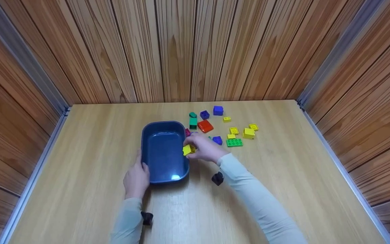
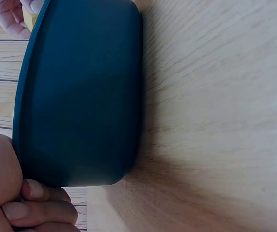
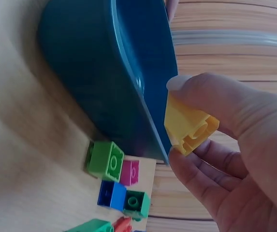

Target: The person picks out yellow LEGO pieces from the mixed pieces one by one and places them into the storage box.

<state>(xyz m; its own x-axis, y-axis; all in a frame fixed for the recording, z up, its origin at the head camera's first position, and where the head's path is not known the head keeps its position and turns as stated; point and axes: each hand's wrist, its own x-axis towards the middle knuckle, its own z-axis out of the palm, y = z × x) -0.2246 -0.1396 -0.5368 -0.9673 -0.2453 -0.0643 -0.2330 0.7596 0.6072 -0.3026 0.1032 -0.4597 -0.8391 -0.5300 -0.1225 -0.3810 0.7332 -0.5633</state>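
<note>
A deep blue plastic bin [image 1: 165, 181] stands on the table. My left hand [image 1: 136, 178] grips the bin's left rim, and the left wrist view shows its fingers [image 2: 44, 212] curled beside the bin's outer wall [image 2: 80, 96]. My right hand [image 1: 206, 147] pinches a yellow toy building block [image 3: 189, 121] between thumb and fingertips. It holds the block just above the bin's right rim. As far as the head view shows, the bin's floor [image 1: 164, 152] carries no blocks.
Loose blocks lie right of the bin: a red one [image 1: 205, 126], a flat green one [image 1: 234, 142], a yellow one [image 1: 248, 133], a blue one [image 1: 218, 110] and several more. Wood-patterned walls [image 1: 174, 51] enclose the table [image 1: 96, 142] at the back and sides.
</note>
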